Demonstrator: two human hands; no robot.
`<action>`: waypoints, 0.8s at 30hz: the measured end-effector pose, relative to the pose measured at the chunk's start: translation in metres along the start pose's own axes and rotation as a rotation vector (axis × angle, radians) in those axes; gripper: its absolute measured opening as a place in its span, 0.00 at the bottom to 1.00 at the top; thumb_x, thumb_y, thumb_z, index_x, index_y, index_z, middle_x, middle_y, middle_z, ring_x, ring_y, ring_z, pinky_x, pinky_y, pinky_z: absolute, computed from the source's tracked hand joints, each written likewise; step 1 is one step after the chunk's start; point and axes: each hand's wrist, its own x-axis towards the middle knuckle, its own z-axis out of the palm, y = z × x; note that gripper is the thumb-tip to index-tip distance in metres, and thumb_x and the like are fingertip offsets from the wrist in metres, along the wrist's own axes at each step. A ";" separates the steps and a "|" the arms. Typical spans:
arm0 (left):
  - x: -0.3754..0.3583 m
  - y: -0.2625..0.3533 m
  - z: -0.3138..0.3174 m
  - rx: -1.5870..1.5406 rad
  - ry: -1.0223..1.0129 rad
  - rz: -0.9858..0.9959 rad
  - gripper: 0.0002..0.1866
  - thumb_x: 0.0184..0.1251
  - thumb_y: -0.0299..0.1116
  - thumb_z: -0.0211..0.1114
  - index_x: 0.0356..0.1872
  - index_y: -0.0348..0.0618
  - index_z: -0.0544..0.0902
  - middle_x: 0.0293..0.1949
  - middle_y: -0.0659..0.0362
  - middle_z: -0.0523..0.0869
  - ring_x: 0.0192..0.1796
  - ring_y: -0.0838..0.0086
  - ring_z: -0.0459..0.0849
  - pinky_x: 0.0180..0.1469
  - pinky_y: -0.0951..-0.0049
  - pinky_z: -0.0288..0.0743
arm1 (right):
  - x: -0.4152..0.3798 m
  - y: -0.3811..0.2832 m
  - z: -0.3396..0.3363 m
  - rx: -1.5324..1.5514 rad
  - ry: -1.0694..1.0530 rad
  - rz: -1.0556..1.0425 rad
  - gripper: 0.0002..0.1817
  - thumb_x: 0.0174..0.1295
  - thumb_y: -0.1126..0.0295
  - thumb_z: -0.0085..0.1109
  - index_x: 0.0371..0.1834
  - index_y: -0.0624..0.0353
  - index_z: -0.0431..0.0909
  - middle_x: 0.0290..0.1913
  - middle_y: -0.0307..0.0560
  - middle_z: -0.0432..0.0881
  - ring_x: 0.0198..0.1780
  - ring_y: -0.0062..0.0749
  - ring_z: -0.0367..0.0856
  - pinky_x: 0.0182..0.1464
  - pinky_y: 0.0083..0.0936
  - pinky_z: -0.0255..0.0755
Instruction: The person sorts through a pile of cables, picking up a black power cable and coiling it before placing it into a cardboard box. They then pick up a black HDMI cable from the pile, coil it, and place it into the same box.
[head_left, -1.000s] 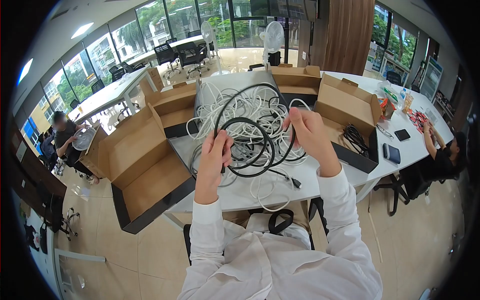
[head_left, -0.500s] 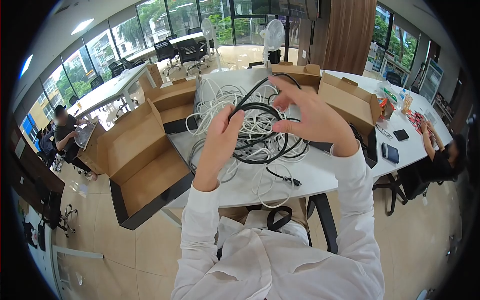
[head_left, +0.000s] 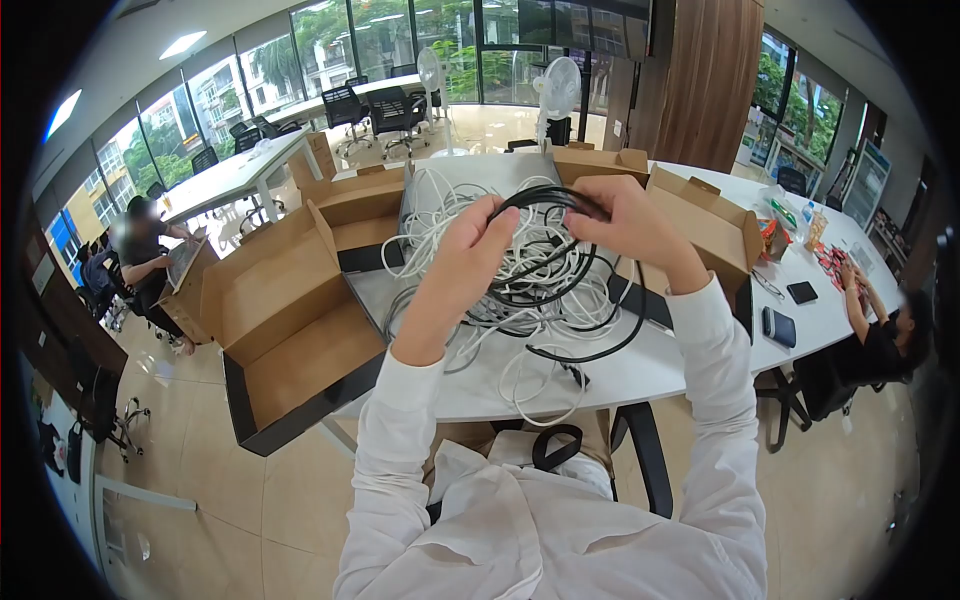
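A black cable (head_left: 548, 194) hangs in several loops between my two hands, over the table's middle. My left hand (head_left: 462, 270) is closed round the left side of the coil, thumb on top. On the right side, my right hand (head_left: 630, 222) pinches the same coil between thumb and fingers. One loose length of the cable bows out to the right and runs down toward the table's front edge. Beneath lies a tangled heap of white cables (head_left: 440, 215). A dark plug (head_left: 577, 376) shows near the front edge, partly hidden by white loops.
Open cardboard boxes stand left (head_left: 290, 385), back left (head_left: 365, 225) and right (head_left: 700, 215) on the white table (head_left: 640, 375). Farther right lie a phone (head_left: 801, 292), a dark wallet (head_left: 779, 327) and glasses (head_left: 768, 285). One person sits right, another left.
My right hand has gone from spread fingers to a grip on the black coil. The coil has risen and bunched at the top, and a loose length now swings out to the right.
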 end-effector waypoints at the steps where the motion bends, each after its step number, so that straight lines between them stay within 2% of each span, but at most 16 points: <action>1: 0.001 -0.001 0.002 -0.069 0.019 -0.008 0.07 0.74 0.36 0.55 0.35 0.47 0.73 0.23 0.73 0.64 0.21 0.90 0.57 0.22 0.84 0.50 | -0.002 -0.001 0.001 0.162 0.009 0.049 0.11 0.57 0.67 0.63 0.33 0.65 0.79 0.27 0.39 0.83 0.29 0.19 0.79 0.32 0.18 0.70; 3: 0.005 -0.004 0.005 -0.209 0.040 -0.011 0.07 0.75 0.37 0.55 0.36 0.47 0.73 0.23 0.73 0.64 0.21 0.89 0.58 0.22 0.84 0.51 | -0.005 -0.004 0.003 0.488 0.021 0.146 0.09 0.59 0.69 0.61 0.33 0.65 0.79 0.28 0.38 0.83 0.31 0.17 0.78 0.32 0.16 0.70; 7: 0.013 -0.019 0.004 -0.474 0.011 -0.004 0.08 0.75 0.38 0.55 0.35 0.49 0.73 0.23 0.72 0.63 0.21 0.88 0.59 0.23 0.83 0.54 | -0.014 -0.020 0.015 0.848 0.160 0.254 0.11 0.68 0.63 0.58 0.39 0.62 0.77 0.26 0.36 0.80 0.26 0.15 0.76 0.31 0.14 0.72; 10: 0.017 -0.028 0.008 -0.673 -0.024 -0.034 0.08 0.75 0.38 0.54 0.36 0.49 0.73 0.23 0.71 0.62 0.22 0.86 0.59 0.24 0.82 0.55 | -0.012 0.000 0.016 0.997 0.076 0.169 0.13 0.72 0.61 0.53 0.41 0.61 0.76 0.19 0.30 0.72 0.19 0.12 0.68 0.24 0.13 0.67; 13: 0.023 -0.040 0.014 -0.832 -0.023 -0.073 0.08 0.76 0.38 0.52 0.36 0.47 0.73 0.23 0.70 0.62 0.22 0.85 0.60 0.24 0.81 0.56 | -0.009 0.006 0.020 1.039 0.139 0.191 0.15 0.73 0.58 0.51 0.40 0.60 0.76 0.15 0.27 0.63 0.14 0.11 0.58 0.18 0.14 0.60; 16: 0.024 -0.043 0.019 -0.964 -0.046 -0.131 0.09 0.76 0.38 0.52 0.37 0.45 0.73 0.23 0.69 0.62 0.23 0.84 0.61 0.25 0.81 0.58 | -0.009 0.006 0.021 1.073 0.213 0.214 0.17 0.73 0.56 0.50 0.38 0.60 0.76 0.13 0.26 0.60 0.12 0.11 0.55 0.16 0.15 0.57; 19: 0.022 -0.039 0.018 -1.051 -0.106 -0.189 0.10 0.76 0.38 0.53 0.37 0.44 0.73 0.23 0.69 0.63 0.24 0.83 0.61 0.26 0.80 0.59 | -0.007 -0.001 0.016 0.771 0.330 0.170 0.17 0.73 0.57 0.51 0.35 0.61 0.77 0.13 0.28 0.63 0.12 0.11 0.56 0.16 0.16 0.56; 22: 0.018 -0.031 0.019 -1.103 -0.134 -0.219 0.10 0.76 0.38 0.53 0.37 0.43 0.73 0.23 0.68 0.63 0.24 0.82 0.61 0.27 0.80 0.60 | -0.005 -0.008 0.012 0.200 0.451 0.042 0.18 0.72 0.60 0.51 0.33 0.64 0.77 0.16 0.32 0.69 0.16 0.13 0.62 0.20 0.17 0.59; 24: 0.017 -0.032 0.022 -1.098 -0.145 -0.192 0.10 0.76 0.38 0.53 0.40 0.42 0.73 0.24 0.68 0.65 0.25 0.81 0.64 0.31 0.80 0.64 | 0.003 0.000 0.014 0.103 0.587 -0.105 0.17 0.72 0.62 0.52 0.33 0.66 0.77 0.18 0.33 0.71 0.20 0.14 0.64 0.23 0.17 0.60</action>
